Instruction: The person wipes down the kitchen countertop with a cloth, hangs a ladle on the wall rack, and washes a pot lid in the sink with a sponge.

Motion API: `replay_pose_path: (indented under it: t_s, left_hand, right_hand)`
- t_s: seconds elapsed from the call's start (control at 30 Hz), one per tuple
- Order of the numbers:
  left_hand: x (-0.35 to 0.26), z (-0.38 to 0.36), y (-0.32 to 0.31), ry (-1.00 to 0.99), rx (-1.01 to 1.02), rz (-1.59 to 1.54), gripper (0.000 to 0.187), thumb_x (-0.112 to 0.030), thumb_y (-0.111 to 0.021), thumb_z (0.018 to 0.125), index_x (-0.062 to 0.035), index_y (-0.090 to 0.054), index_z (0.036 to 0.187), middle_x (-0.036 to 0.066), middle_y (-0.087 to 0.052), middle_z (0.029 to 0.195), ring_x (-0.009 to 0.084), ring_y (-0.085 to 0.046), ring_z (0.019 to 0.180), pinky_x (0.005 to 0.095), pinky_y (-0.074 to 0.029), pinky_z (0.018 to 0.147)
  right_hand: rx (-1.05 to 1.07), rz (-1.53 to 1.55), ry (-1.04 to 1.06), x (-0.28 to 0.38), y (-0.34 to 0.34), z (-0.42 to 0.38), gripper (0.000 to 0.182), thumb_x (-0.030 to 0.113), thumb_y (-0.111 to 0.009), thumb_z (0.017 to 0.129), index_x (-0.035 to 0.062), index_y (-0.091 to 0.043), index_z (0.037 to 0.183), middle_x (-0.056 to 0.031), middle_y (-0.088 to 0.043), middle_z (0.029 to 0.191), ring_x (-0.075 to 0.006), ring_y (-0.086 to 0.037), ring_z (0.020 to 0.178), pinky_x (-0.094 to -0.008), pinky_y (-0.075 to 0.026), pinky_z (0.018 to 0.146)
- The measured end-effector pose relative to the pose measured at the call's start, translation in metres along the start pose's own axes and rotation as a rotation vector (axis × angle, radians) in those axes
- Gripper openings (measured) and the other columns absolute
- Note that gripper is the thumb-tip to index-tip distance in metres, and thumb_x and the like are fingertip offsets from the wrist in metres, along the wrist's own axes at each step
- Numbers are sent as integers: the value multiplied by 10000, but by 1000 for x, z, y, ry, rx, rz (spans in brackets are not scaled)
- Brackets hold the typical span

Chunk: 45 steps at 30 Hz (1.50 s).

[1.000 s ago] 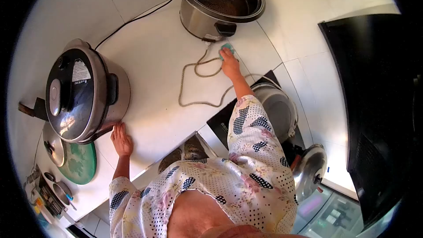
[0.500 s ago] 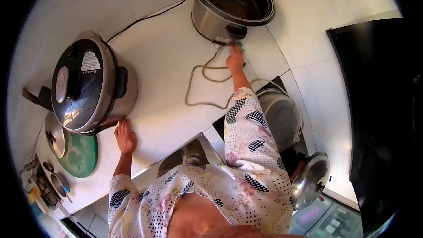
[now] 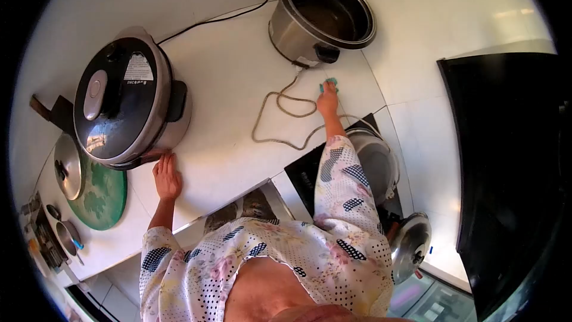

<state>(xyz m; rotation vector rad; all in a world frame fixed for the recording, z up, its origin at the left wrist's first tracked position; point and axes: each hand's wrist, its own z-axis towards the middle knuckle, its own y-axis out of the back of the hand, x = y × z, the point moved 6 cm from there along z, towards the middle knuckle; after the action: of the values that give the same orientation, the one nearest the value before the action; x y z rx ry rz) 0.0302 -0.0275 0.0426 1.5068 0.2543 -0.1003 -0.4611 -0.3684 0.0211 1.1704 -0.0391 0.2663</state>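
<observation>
My right hand (image 3: 328,100) presses a green cloth (image 3: 329,85) on the white counter (image 3: 220,95), its fingers closed on it. Just above it stands a round silver cooker (image 3: 298,39) with a dark, uncovered inside. A pale cord (image 3: 257,120) loops from the cooker's base over the counter, left of my right hand. My left hand (image 3: 168,179) lies on the counter with its fingers stretched out and nothing in it. Its fingertips are at the lower edge of a large pressure cooker (image 3: 126,98) with a dark lid.
At the left are a green round board (image 3: 107,200), a metal lid (image 3: 68,167) and a small pan (image 3: 67,237). A grey pot (image 3: 375,164) stands right of my right arm, above another lid (image 3: 411,247). A black panel (image 3: 512,173) fills the right side.
My right hand has moved away from the silver cooker's base, back toward me, with the green cloth. My left hand stays beside the pressure cooker. The camera view has shifted slightly.
</observation>
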Motion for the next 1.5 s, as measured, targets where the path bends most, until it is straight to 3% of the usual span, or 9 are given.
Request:
replay_pose_path:
  t_s: [0.3,0.43,0.53,0.67,0.77,1.07,1.27,1.4,1.5]
  left_hand:
    - [-2,3,-4,-6,-16,13,554,-114,-475,758,-41,-419,1304,122,-420,1366,282,-342,1299,429,-251,1045]
    - [-1,2,-7,-8,-43,-2,550,-122,-471,765,-44,-421,1307,114,-418,1371,273,-338,1302,425,-254,1046]
    - [4,-1,-14,-2,-23,23,545,-119,-470,766,-42,-423,1304,118,-418,1372,275,-339,1302,427,-255,1047]
    - [2,-2,-8,6,-8,44,542,-113,-469,767,-37,-426,1302,120,-420,1373,275,-337,1307,426,-255,1048]
    - [3,-1,-8,30,17,49,547,-112,-463,768,-42,-422,1309,119,-416,1376,275,-330,1313,423,-249,1049]
    - [0,0,-13,3,-5,52,549,-124,-441,774,-64,-417,1320,101,-420,1376,273,-325,1322,415,-248,1043]
    - [4,-2,-11,-4,-42,5,544,-113,-452,774,-64,-421,1315,110,-432,1365,279,-343,1308,425,-250,1047]
    - [2,-3,-7,-6,-50,-10,547,-100,-451,771,-69,-421,1316,105,-435,1364,275,-348,1303,424,-249,1050]
    - [-1,-4,-3,5,-35,-12,546,-95,-448,773,-74,-421,1318,101,-434,1367,268,-347,1305,423,-247,1051]
  right_hand:
    - [377,416,279,79,33,-29,468,-136,-446,733,77,-612,1115,-118,-551,1244,-294,-532,1129,-340,-435,948]
    - [538,601,91,51,58,-39,419,-74,-462,755,86,-615,1111,-132,-613,1135,-322,-571,1043,-384,-442,908]
    - [116,408,-133,-10,84,-23,392,-68,-462,760,68,-614,1095,-169,-610,1112,-353,-576,1006,-406,-443,885]
    - [247,73,-478,-102,58,-12,408,10,-509,760,-3,-545,1167,-225,-530,1225,-381,-505,1119,-405,-417,937]
    - [96,-316,-120,-84,20,-10,458,5,-466,730,-22,-532,1183,-259,-538,1184,-377,-502,1132,-406,-399,973]
    - [334,144,68,30,65,-109,497,-106,-444,721,55,-576,1173,-179,-530,1257,-311,-507,1165,-387,-428,961]
    - [326,634,-260,54,105,-124,366,-51,-475,756,45,-642,1066,-153,-669,988,-253,-639,866,-309,-475,783]
    - [464,849,-587,96,112,-166,337,-39,-439,792,29,-649,1046,-59,-657,931,-110,-596,821,-247,-478,730]
    - [451,1054,-536,131,106,-191,323,-16,-454,797,11,-636,1063,-56,-656,915,-118,-601,788,-250,-485,693]
